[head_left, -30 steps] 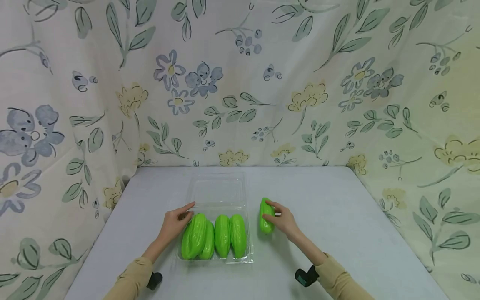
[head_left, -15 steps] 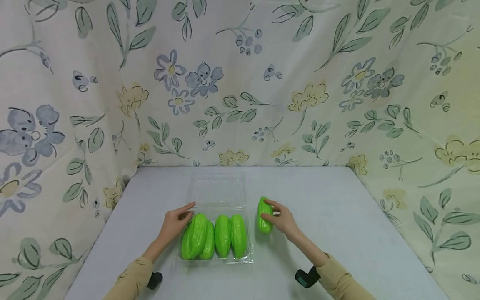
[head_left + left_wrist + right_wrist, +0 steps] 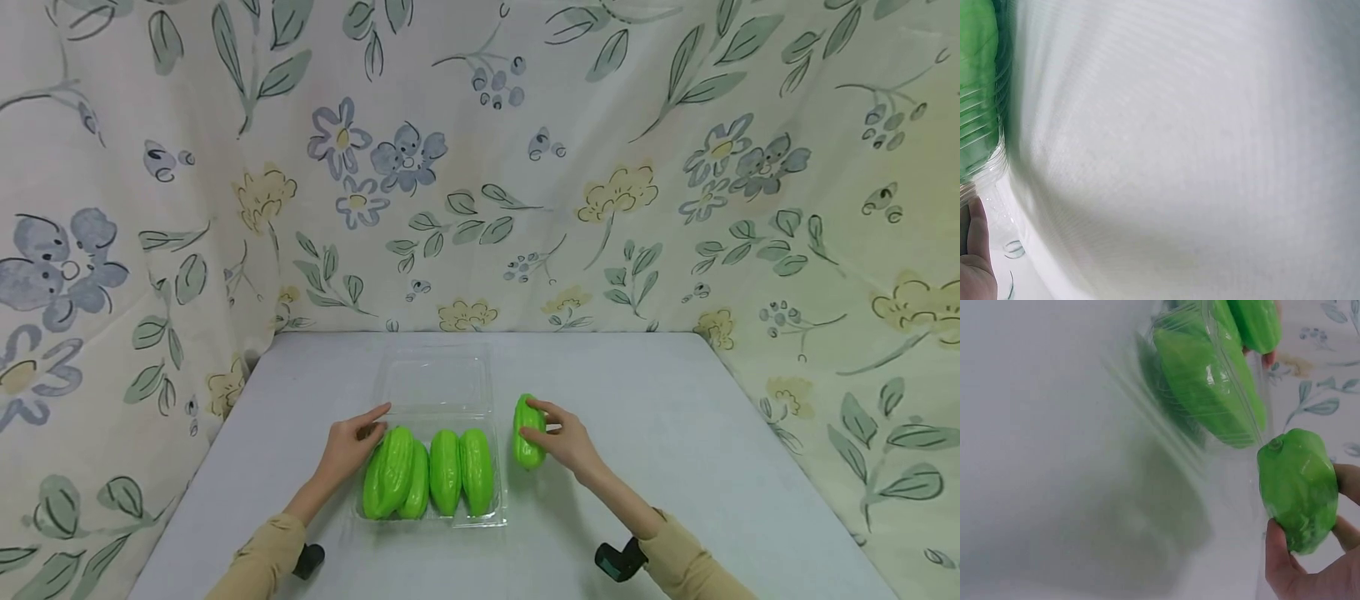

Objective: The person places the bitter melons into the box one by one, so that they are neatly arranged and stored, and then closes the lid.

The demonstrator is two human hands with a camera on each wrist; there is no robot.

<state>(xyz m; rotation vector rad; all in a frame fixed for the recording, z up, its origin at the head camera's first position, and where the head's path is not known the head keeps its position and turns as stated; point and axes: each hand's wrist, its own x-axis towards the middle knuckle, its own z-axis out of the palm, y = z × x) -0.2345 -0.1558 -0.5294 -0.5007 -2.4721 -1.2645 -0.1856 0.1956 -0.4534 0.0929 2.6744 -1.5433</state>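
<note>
My right hand [image 3: 567,440] grips a bright green bitter melon [image 3: 528,446] between thumb and fingers, upright lengthwise, just right of a clear plastic clamshell box [image 3: 480,521]. In the right wrist view the held bitter melon [image 3: 1300,487] hangs above the table, apart from the box. Several more green bitter melons [image 3: 446,473] lie in the box's base, two on the right side by side and the left ones bunched together. My left hand [image 3: 352,442] holds the box's left rim near the hinge; in the left wrist view its fingers [image 3: 977,231] touch the box corner.
The box's transparent lid [image 3: 435,379] lies folded back flat behind its base. A white table [image 3: 637,400] carries everything, with a floral curtain [image 3: 480,250] behind and at both sides. Black wrist cameras [image 3: 621,560] sit at the sleeves.
My right hand has shifted slightly left toward the box, carrying the bitter melon. My left hand, the box and the melons inside have stayed in place.
</note>
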